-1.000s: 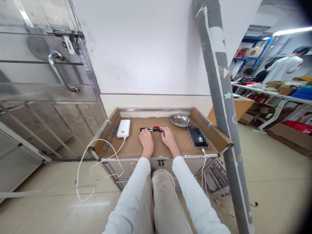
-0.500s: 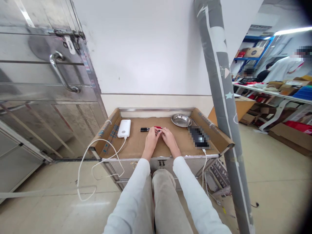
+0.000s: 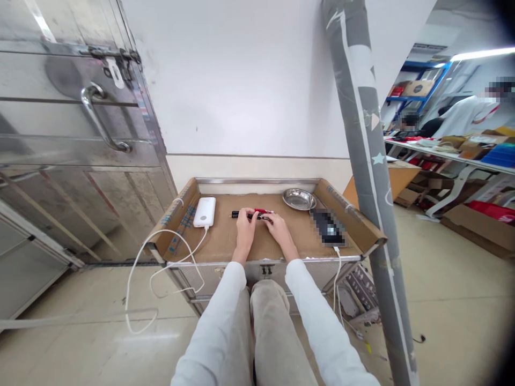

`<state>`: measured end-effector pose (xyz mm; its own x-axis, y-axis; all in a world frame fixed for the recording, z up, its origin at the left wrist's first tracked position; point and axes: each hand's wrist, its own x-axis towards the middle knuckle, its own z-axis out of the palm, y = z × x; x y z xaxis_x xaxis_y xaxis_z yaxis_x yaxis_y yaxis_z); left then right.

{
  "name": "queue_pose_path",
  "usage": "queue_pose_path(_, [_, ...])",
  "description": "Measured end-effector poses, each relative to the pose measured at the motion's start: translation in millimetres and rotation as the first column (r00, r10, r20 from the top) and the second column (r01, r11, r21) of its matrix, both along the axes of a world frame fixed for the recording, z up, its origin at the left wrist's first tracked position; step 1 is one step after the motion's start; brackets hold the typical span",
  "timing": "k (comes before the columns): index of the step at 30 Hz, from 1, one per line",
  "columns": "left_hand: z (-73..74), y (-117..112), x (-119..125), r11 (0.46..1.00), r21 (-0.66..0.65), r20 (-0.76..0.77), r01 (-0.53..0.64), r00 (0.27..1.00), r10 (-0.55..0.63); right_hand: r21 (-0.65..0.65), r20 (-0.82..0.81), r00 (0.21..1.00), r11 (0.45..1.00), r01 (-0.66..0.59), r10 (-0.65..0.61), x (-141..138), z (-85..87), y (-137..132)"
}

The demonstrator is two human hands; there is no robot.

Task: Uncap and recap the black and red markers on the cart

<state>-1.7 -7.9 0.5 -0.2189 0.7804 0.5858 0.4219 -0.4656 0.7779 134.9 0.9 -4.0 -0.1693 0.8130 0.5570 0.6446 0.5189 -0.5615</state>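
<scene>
On the cardboard-lined metal table point(image 3: 225, 249) lie a black pen point(image 3: 238, 214) and a red pen point(image 3: 263, 211) side by side. My left hand point(image 3: 244, 225) rests over the black pen's right part, fingers curled on it. My right hand point(image 3: 277, 228) has its fingertips on the right end of the pens. Both pens stay down on the cardboard.
A white power bank point(image 3: 204, 212) with a trailing white cable point(image 3: 161, 268) lies at the left. A steel dish point(image 3: 299, 199) and a dark phone point(image 3: 328, 227) sit at the right. A grey padded pillar point(image 3: 366, 161) stands right of the table. A steel door point(image 3: 72, 107) is left. People work at far right.
My left hand slid right along the pens toward my right hand, then came back a little left. My right hand stayed at the pens' right end.
</scene>
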Motion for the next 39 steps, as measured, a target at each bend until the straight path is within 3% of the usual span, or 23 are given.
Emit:
queue_pose_path(6, [3.4, -3, 1, 0.995, 0.012, 0.086, 0.095, 0.992, -0.096, -0.078, -0.077, 0.997, 0.997, -0.028, 0.022, 1, -1.8, 4])
queue_pose_path(15, [9.2, -8, -1, 0.996, 0.084, 0.091, -0.037, 0.995, 0.03, -0.094, -0.176, 0.983, 0.994, -0.06, 0.043, 1, -4.8, 6])
queue_pose_path(28, [14.5, -12, -2, 0.983, 0.111, 0.124, -0.147, 0.983, 0.133, -0.069, -0.145, 0.989, 0.997, -0.036, 0.025, 2, -3.6, 3])
queue_pose_path(31, [11.5, -9, -2, 0.979, 0.114, 0.13, -0.168, 0.98, 0.152, -0.037, -0.129, 0.991, 0.999, 0.019, -0.024, 3, -3.2, 2])
queue_pose_path(33, [7.3, -6, -2, 0.992, 0.076, 0.084, -0.101, 0.992, 0.095, 0.005, -0.118, 0.99, 0.997, 0.078, -0.077, 5, -3.3, 2])
queue_pose_path(37, [-1.2, -1, 2, 0.986, -0.057, -0.147, 0.156, 0.976, -0.163, 0.079, -0.091, 0.983, 0.982, 0.17, -0.162, 7, -3.9, 1])
queue_pose_path(39, [-3.6, -1, 3, 0.983, -0.096, -0.306, 0.16, 0.934, -0.182, 0.106, -0.068, 0.982, 0.977, 0.185, -0.178, 8, -4.1, 1])
